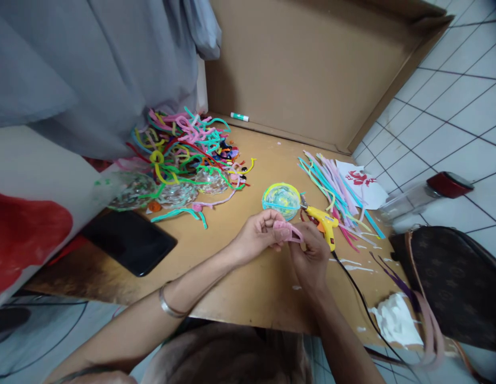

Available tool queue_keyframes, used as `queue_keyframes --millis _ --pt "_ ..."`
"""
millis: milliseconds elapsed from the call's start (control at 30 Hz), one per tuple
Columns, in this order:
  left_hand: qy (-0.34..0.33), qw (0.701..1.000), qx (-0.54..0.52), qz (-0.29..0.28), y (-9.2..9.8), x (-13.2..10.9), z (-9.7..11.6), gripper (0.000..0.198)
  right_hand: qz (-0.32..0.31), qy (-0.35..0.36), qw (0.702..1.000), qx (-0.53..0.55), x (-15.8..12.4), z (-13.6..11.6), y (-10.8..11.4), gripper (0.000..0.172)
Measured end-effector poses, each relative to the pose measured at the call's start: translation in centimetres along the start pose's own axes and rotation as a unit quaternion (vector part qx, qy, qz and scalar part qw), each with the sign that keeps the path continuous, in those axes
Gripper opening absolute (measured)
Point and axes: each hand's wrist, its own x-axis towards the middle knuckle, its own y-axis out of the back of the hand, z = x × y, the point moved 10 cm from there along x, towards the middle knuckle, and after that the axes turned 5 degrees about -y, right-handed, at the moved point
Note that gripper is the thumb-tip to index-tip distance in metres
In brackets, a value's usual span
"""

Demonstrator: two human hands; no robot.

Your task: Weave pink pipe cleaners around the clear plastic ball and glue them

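Note:
My left hand (259,234) pinches one end of a pink pipe cleaner (296,234), which is bent into a folded loop. On its other side, my right hand (312,256) has its fingers closed on the same pink piece. Just beyond my hands lies a round disc (280,198) in mottled green and yellow, with a yellow rim at the top and a blue strip across it. To the right of the disc, a yellow glue gun (324,221) rests on the table with its nozzle toward the disc.
A tangled heap of coloured pipe cleaners (184,144) is at the back left, with round woven pieces (178,194) before it. A black phone (130,240) lies left. Straight pipe cleaners (332,181), a bottle (416,197), a brown bag (456,282) and crumpled tissue (398,320) sit right.

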Motion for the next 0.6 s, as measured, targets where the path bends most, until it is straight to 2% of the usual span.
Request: queue_keyframes --millis 133,600 --pt "-0.008 1.000 0.011 0.006 0.2 0.0 0.1 0.048 0.001 0.007 1.000 0.003 0.0 -0.2 -0.1 0.019" --pt "-0.037 0.998 0.022 0.056 1.2 -0.2 0.5 0.037 -0.016 -0.044 0.999 0.023 -0.2 0.5 -0.6 0.021"
